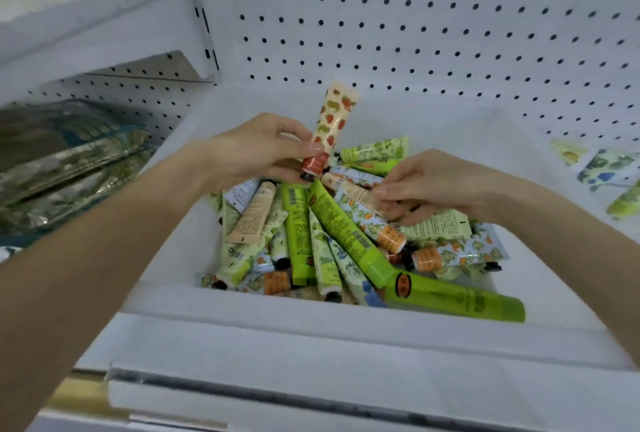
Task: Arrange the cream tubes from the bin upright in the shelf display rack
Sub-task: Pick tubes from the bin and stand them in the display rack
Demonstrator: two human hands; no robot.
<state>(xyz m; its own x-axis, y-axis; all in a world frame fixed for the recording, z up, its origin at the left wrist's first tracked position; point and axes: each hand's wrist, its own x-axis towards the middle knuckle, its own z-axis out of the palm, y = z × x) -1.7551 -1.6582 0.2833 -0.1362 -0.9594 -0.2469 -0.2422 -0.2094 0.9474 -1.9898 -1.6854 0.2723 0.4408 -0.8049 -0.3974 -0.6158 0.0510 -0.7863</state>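
A white bin (242, 307) on the shelf holds a heap of several cream tubes (311, 237), green, cream and floral-printed. My left hand (256, 151) grips the cap end of a cream tube with a strawberry print (334, 116) and holds it upright above the heap. My right hand (429, 185) reaches into the pile and its fingers pinch a peach-coloured tube (356, 191) lying on top. One long bright green tube (457, 296) rests across the bin's front right rim.
A white pegboard wall (415, 33) rises behind the bin. Flat foil packets (69, 168) lie stacked on the shelf at left. A few tubes (609, 168) lie on the shelf at far right. The shelf's front rail (311, 393) runs below the bin.
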